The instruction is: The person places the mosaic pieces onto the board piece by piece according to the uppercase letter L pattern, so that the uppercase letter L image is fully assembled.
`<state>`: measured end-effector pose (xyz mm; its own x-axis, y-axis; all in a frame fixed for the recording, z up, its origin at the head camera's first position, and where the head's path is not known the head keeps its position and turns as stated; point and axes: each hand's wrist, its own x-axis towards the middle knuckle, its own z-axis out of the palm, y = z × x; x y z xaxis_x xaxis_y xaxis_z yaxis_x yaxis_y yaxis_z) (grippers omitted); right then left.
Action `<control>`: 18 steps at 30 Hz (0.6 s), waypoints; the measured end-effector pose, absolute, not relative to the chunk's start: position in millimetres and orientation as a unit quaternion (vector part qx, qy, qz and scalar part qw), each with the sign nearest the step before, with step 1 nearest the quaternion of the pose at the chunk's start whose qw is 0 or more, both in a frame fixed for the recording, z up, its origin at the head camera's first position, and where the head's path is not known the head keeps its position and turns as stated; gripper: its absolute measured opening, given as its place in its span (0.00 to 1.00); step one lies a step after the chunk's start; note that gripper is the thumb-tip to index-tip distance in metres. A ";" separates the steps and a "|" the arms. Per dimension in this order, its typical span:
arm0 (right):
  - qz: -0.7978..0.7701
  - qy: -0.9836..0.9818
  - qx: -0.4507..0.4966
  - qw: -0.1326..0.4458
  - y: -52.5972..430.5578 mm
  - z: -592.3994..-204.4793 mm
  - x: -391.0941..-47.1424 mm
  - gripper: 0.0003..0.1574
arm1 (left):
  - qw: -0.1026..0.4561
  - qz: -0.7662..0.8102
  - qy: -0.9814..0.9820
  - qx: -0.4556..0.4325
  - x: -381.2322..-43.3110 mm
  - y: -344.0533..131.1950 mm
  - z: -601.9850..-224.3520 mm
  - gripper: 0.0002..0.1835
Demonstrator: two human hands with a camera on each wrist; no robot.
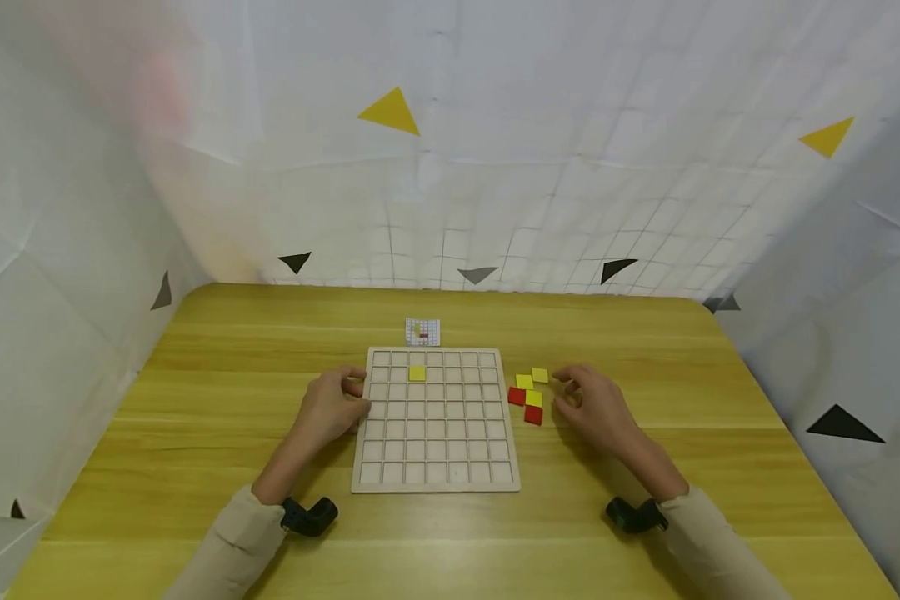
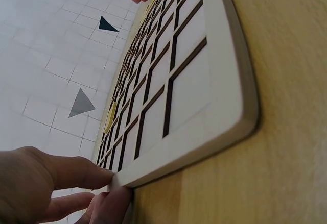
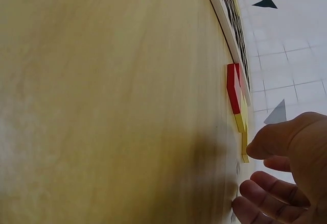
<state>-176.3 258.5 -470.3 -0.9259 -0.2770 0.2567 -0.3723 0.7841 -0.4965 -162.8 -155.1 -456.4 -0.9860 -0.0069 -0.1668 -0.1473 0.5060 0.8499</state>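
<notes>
A pale wooden grid board [image 1: 437, 488] lies flat on the table, with one yellow tile [image 1: 417, 373] in a cell near its top. At the board's left edge is my left hand [image 1: 333, 404]; thumb and fingers hold the rim, seen closer in the left wrist view, where the hand [image 2: 66, 183] meets the board's edge [image 2: 204, 137]. Just right of the loose tiles hovers my right hand [image 1: 594, 407], its fingers loosely bent, nothing between them. Beside the board lie several yellow and red tiles, among them a yellow tile [image 1: 540, 376] near the right fingertips and a red tile [image 1: 533, 414].
A small printed card [image 1: 423, 332] with a coloured grid pattern lies behind the board. The wooden table [image 1: 435, 550] ends at the back against a white sheet [image 1: 495, 192] marked with triangles. A dark wrist device [image 1: 636, 515] sits on each forearm.
</notes>
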 end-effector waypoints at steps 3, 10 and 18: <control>0.278 -0.941 0.172 0.085 258.0 -469.6 -178.8 0.20 | 0.069 0.496 0.865 -0.040 -164.0 -155.1 -455.8 0.26; 0.279 -0.943 0.165 0.074 256.1 -467.1 -180.9 0.21 | 0.073 0.499 0.863 -0.039 -162.6 -155.1 -455.1 0.26; 0.270 -0.942 0.175 0.091 254.1 -470.1 -187.6 0.21 | 0.071 0.500 0.863 -0.034 -162.2 -155.3 -455.8 0.27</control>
